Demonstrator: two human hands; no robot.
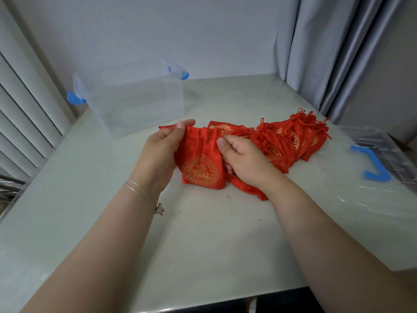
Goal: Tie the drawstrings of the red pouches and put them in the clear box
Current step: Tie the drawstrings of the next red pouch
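Note:
A red satin pouch (199, 164) with a gold round emblem is held just above the table between both hands. My left hand (161, 143) pinches its left top corner and the red drawstring (166, 127) that sticks out to the left. My right hand (242, 158) grips the pouch's right top edge with curled fingers. To the right lies a pile of several more red pouches (291, 137) with knotted cords. The clear box (137, 98) with blue latches stands open at the back left, with nothing visible inside.
The clear lid (383, 163) with a blue handle lies at the table's right edge. Grey curtains hang at the back right, white slats stand along the left. The pale table (203, 233) ends close in front of me.

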